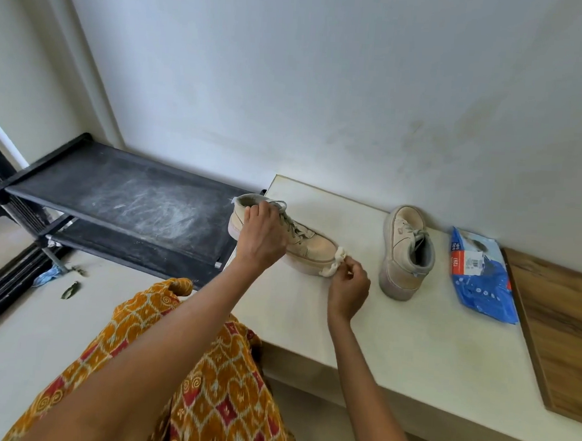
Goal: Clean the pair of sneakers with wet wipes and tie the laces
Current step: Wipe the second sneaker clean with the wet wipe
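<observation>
- Fingers of the right hand (348, 288) pinch a wet wipe (335, 263) against the toe of the left sneaker (310, 247), frame centre.
- Left hand (263, 237), fingers curled, grips that sneaker's ankle.
- Second sneaker (405, 253) stands centre-right on the counter (395, 335).

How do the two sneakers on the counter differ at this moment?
The left sneaker lies across the view with its toe to the right, the left hand gripping it and the right hand pinching a wipe at its toe. The right sneaker stands untouched, heel toward the camera. Both are beige.
</observation>
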The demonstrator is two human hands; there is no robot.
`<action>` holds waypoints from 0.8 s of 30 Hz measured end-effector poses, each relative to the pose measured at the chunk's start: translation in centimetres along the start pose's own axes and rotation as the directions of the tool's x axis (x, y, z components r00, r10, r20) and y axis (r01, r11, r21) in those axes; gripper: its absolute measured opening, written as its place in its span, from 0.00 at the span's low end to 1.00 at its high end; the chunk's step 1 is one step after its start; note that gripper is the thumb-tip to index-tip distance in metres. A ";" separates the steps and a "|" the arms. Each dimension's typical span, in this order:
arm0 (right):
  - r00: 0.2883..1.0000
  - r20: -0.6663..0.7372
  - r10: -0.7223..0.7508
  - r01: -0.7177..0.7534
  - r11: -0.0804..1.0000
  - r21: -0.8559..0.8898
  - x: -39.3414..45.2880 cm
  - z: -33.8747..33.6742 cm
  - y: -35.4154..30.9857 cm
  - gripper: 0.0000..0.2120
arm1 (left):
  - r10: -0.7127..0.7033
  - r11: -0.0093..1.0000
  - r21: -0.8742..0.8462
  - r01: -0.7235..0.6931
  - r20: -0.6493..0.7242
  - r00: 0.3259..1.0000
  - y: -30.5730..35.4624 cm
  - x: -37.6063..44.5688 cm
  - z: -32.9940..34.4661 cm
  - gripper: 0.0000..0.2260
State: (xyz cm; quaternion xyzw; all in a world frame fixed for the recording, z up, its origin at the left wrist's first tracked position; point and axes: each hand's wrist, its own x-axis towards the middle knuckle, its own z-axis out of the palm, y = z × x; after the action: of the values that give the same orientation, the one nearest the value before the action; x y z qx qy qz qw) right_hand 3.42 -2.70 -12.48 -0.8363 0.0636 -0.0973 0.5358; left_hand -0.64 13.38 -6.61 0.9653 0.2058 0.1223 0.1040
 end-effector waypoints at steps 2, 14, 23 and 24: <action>0.997 0.069 -0.021 0.021 1.000 0.008 -1.0 -1.0 0.4 0.08 | 0.042 0.998 -0.042 -0.043 -0.024 0.999 -0.7 -0.4 -0.4 0.15; 0.982 0.165 -0.096 0.121 0.981 -0.151 2.6 -1.5 0.1 0.09 | 0.017 0.985 0.172 -0.017 0.006 1.000 -0.1 -1.5 0.2 0.35; 0.978 0.124 -0.169 0.188 0.969 -0.161 3.3 -0.9 0.1 0.08 | 0.027 0.998 0.051 -0.027 0.002 1.000 -0.3 -1.4 0.1 0.35; 0.979 0.166 -0.115 0.144 0.974 -0.172 4.2 -0.4 -0.3 0.09 | 0.037 0.998 0.057 -0.037 0.002 0.999 -0.4 -1.4 0.1 0.36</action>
State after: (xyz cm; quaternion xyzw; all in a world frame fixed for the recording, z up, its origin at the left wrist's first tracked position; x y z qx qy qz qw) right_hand 7.37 -3.79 -11.70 -0.8895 -0.0245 -0.0605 0.4523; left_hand -2.03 13.12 -7.04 0.9716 0.1911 0.1179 0.0741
